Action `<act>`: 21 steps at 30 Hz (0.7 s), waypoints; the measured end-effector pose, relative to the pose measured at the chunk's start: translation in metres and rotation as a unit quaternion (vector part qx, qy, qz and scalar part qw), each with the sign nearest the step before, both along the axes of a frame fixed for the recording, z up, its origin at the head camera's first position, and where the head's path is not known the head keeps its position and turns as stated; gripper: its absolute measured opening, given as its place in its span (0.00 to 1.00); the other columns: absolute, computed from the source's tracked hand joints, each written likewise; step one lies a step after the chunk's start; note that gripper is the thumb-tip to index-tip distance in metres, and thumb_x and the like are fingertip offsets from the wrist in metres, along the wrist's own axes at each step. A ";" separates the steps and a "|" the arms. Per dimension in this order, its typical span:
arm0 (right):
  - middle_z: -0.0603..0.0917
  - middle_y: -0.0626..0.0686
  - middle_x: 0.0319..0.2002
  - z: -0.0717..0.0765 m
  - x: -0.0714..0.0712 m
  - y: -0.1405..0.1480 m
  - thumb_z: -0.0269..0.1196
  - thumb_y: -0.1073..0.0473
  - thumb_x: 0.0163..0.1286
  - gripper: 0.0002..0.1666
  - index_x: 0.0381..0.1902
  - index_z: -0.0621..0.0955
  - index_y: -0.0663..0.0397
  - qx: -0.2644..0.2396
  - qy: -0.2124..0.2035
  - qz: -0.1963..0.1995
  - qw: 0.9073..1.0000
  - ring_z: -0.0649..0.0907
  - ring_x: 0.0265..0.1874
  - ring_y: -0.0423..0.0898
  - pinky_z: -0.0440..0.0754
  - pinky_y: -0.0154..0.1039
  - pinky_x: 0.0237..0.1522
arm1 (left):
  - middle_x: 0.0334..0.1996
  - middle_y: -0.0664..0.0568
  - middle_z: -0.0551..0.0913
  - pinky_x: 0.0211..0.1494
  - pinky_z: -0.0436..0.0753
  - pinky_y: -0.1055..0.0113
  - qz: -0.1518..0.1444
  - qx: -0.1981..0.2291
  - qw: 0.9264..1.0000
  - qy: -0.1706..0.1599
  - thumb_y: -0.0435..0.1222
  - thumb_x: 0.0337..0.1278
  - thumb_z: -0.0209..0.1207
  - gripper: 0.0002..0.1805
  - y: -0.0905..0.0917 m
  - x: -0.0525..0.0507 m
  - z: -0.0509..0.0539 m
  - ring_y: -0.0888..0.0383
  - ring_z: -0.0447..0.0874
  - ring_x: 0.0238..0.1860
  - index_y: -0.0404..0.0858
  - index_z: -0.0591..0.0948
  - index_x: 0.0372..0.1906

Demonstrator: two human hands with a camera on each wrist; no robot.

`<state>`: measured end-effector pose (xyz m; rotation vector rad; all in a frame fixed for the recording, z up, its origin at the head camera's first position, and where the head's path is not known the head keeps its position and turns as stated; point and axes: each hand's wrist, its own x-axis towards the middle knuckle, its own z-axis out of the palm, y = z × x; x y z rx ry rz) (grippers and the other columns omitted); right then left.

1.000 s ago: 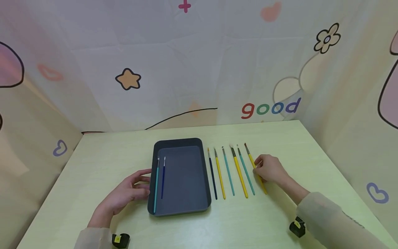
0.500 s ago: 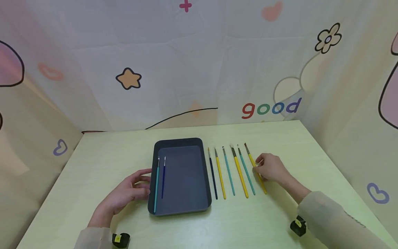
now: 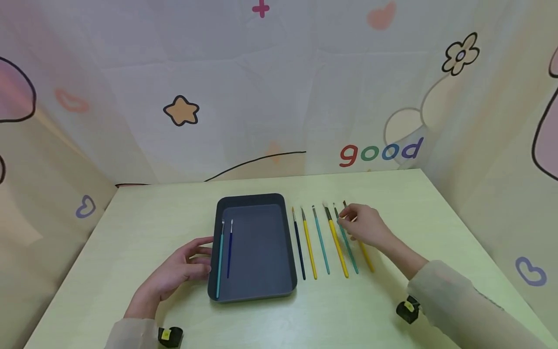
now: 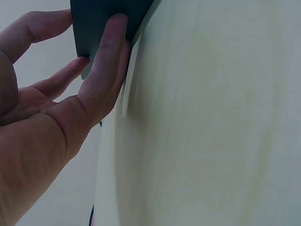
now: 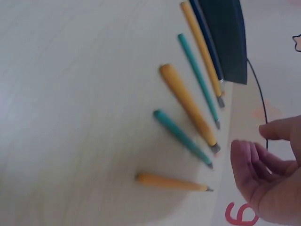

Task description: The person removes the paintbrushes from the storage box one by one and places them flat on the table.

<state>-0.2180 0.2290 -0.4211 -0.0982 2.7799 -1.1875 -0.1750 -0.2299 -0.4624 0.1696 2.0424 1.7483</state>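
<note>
A dark grey tray (image 3: 261,252) stands mid-table with a teal paintbrush (image 3: 220,264) and a dark blue paintbrush (image 3: 229,249) lying in its left part. My left hand (image 3: 183,266) touches the tray's left outer wall with thumb and extended fingers. To the tray's right lies a row of paintbrushes, including a thick yellow paintbrush (image 3: 336,242), a teal paintbrush (image 3: 350,252) and, farthest right, a yellow paintbrush (image 3: 366,257). Above those last two hovers my right hand (image 3: 364,224), partly hiding them. In the right wrist view its thumb and loosely bent fingers are apart and hold nothing.
Nearer the tray lie a dark navy paintbrush (image 3: 299,245), a thin yellow paintbrush (image 3: 309,245) and a teal paintbrush (image 3: 321,240). A printed cloth (image 3: 261,97) hangs behind the pale table (image 3: 174,208) and along both sides.
My right hand has left the rightmost yellow paintbrush and shifted up and left, over the neighbouring teal one. The yellow paintbrush stays on the table. My left hand and the tray hold still.
</note>
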 end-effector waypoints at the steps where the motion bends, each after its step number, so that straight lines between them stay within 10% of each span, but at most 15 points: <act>1: 0.82 0.59 0.37 0.001 0.000 -0.004 0.63 0.60 0.74 0.14 0.50 0.80 0.66 -0.015 -0.004 0.008 1.000 0.82 0.27 0.49 0.86 0.40 0.31 | 0.66 0.32 0.68 0.54 0.85 0.54 0.001 0.001 1.000 -0.001 0.25 0.58 0.61 0.42 0.000 0.000 0.000 0.45 0.80 0.58 0.36 0.60 0.78; 11: 0.82 0.70 0.46 0.016 0.002 -0.044 0.61 0.62 0.77 0.17 0.55 0.79 0.70 -0.206 -0.075 0.089 0.972 0.85 0.40 0.59 0.87 0.55 0.45 | 0.66 0.31 0.68 0.53 0.85 0.54 -0.006 0.011 1.000 0.006 0.24 0.59 0.60 0.42 -0.001 0.000 -0.001 0.43 0.79 0.59 0.35 0.59 0.79; 21: 0.76 0.73 0.61 0.019 0.000 -0.075 0.59 0.62 0.78 0.29 0.68 0.68 0.78 -0.273 -0.148 0.142 0.940 0.85 0.54 0.61 0.84 0.53 0.54 | 0.65 0.31 0.69 0.53 0.85 0.53 -0.005 -0.006 1.000 0.008 0.25 0.58 0.61 0.42 0.000 -0.002 -0.004 0.44 0.80 0.59 0.35 0.60 0.78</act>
